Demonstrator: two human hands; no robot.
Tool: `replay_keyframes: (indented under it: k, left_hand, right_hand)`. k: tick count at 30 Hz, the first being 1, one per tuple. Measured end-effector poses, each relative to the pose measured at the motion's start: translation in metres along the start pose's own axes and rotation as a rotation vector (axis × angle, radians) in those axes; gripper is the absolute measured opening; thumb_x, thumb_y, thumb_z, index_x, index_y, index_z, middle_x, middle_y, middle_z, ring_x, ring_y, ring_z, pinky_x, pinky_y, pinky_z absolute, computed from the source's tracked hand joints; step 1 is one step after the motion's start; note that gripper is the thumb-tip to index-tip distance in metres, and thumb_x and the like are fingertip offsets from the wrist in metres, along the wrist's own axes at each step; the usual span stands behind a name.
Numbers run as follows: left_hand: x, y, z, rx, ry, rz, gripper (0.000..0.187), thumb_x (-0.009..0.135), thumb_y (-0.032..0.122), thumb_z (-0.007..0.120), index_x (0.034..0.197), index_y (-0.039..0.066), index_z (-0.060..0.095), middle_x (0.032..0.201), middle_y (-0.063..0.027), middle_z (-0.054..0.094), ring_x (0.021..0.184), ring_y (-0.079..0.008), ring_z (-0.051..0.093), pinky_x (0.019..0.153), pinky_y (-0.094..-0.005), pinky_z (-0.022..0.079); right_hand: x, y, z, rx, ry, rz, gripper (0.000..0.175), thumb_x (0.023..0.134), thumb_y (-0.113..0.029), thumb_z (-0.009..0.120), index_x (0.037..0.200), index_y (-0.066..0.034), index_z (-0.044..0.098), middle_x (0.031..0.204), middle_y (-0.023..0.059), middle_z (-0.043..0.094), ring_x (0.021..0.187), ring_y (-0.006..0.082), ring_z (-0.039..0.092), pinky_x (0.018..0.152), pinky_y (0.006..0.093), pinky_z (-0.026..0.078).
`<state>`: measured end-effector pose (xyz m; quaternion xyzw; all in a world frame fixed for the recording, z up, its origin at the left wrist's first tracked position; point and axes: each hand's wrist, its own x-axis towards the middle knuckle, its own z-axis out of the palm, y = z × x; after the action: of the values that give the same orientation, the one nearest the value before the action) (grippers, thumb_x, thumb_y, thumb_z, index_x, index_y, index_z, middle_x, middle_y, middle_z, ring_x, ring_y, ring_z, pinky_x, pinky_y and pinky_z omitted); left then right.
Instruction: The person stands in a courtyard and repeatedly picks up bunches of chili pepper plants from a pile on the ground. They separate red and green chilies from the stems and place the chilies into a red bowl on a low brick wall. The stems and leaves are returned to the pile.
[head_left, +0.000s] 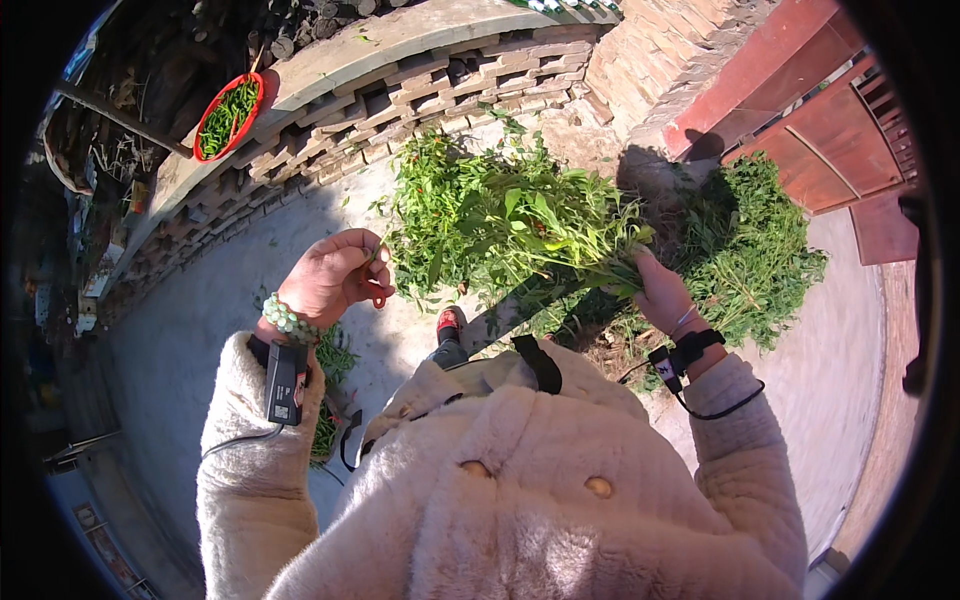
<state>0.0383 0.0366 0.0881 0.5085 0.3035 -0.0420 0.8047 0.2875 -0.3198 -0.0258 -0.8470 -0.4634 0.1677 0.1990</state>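
Note:
Between the bent fingers of my left hand is a curled red chili pepper, its green stem near the fingertips. My right hand grips a bundle of leafy green plants by the stems. The leaves of that bundle spread leftward, over a heap of chili plants with small red peppers among the foliage. Where bundle and heap meet is hard to tell.
A second pile of green plants lies at right by a red metal gate. On a low brick wall a red basket holds green peppers. More peppers lie on the ground beneath my left forearm. My red shoe stands near the heap.

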Motion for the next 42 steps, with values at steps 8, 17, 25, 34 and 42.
replay_keyframes:
  k: [8, 17, 25, 34, 42]
  left_hand:
    - [0.034, -0.021, 0.070, 0.622, 0.047, 0.254, 0.017, 0.079, 0.013, 0.065, 0.092, 0.001, 0.060, 0.069, 0.0041, 0.053, 0.060, -0.0057, 0.047, 0.053, -0.0200, 0.040]
    - [0.056, -0.045, 0.096, 1.637, 0.049, 0.494, 0.015, 0.074, 0.018, 0.060, 0.085, 0.008, 0.062, 0.074, -0.0117, 0.059, 0.071, -0.0311, 0.059, 0.061, -0.0392, 0.047]
    - [0.037, -0.054, 0.086, 1.205, 0.177, 0.702, 0.016, 0.070, 0.009, 0.062, 0.086, 0.009, 0.061, 0.071, -0.0088, 0.059, 0.067, -0.0258, 0.061, 0.057, -0.0346, 0.048]
    - [0.021, -0.048, 0.081, 0.370, 0.080, 0.589, 0.017, 0.079, 0.008, 0.067, 0.092, 0.005, 0.056, 0.069, 0.0076, 0.048, 0.057, -0.0006, 0.037, 0.050, -0.0179, 0.031]
    - [0.023, -0.038, 0.046, -0.190, 0.396, 0.508, 0.015, 0.090, 0.017, 0.051, 0.093, 0.004, 0.058, 0.055, 0.0099, 0.033, 0.044, -0.0013, 0.022, 0.041, -0.0189, 0.022]
  right_hand:
    - [0.001, -0.028, -0.006, -0.033, -0.004, -0.048, 0.046, 0.064, -0.002, 0.058, 0.107, -0.0028, 0.042, 0.096, 0.0198, 0.055, 0.084, 0.0394, 0.055, 0.070, 0.0425, 0.047]
    - [0.002, -0.044, -0.008, -0.046, 0.075, -0.159, 0.049, 0.064, -0.007, 0.064, 0.108, -0.0037, 0.042, 0.102, 0.0174, 0.055, 0.084, 0.0365, 0.057, 0.069, 0.0412, 0.048]
    - [0.001, -0.038, 0.000, 0.074, 0.108, -0.048, 0.049, 0.066, -0.006, 0.060, 0.111, -0.0027, 0.041, 0.107, 0.0195, 0.055, 0.091, 0.0377, 0.056, 0.076, 0.0407, 0.047]
    - [0.000, -0.034, 0.003, 0.155, 0.160, -0.094, 0.046, 0.065, -0.003, 0.057, 0.108, -0.0007, 0.041, 0.105, 0.0214, 0.054, 0.092, 0.0404, 0.053, 0.077, 0.0415, 0.046]
    - [-0.006, -0.036, 0.002, 0.216, 0.113, 0.013, 0.043, 0.067, -0.003, 0.056, 0.107, -0.0006, 0.043, 0.095, 0.0219, 0.056, 0.087, 0.0417, 0.054, 0.072, 0.0430, 0.046]
